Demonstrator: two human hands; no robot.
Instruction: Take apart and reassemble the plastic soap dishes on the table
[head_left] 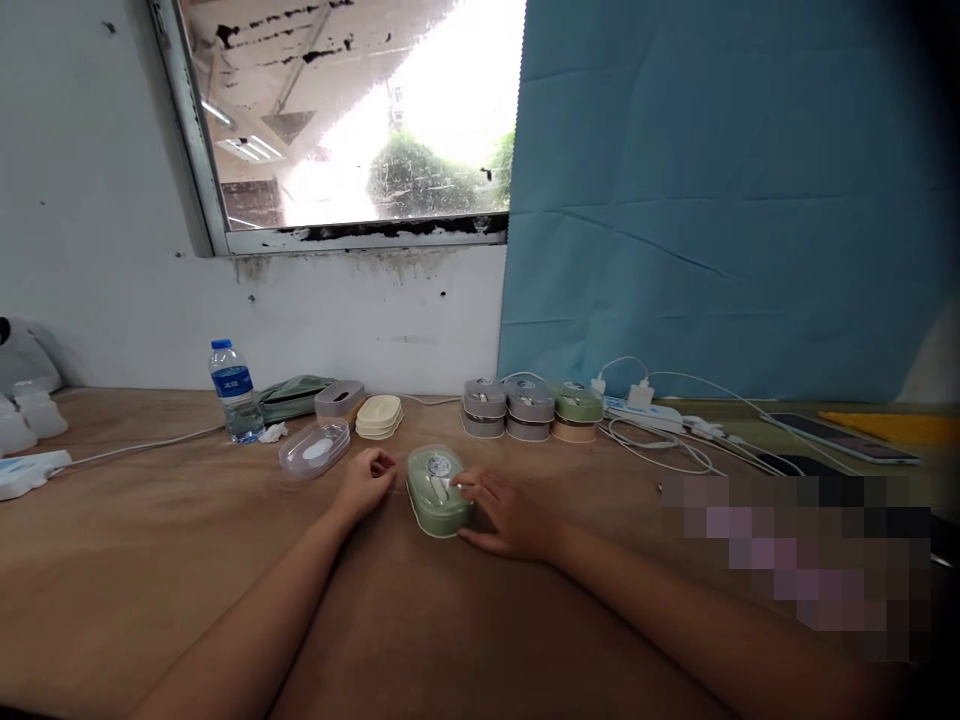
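Note:
A green lunch box (442,520) with a clear lid sits on the brown tabletop in front of me. Under its lid, a round label and pale cutlery show. My right hand (510,512) lies along the box's right side, fingers stretched onto the lid and thumb low by its near corner. To the left of the box, apart from it, my left hand (366,482) rests with loosely curled fingers and a gap at the thumb; I see nothing in it. Beyond that hand are a loose clear lid (311,452) and stacked cream-coloured lids (379,415).
Several closed lunch boxes (529,408) stand against the wall. A mauve container (341,398), a green pouch (292,400) and a water bottle (234,390) are at the back left. A power strip (652,412) with trailing cables and a phone (836,438) lie on the right.

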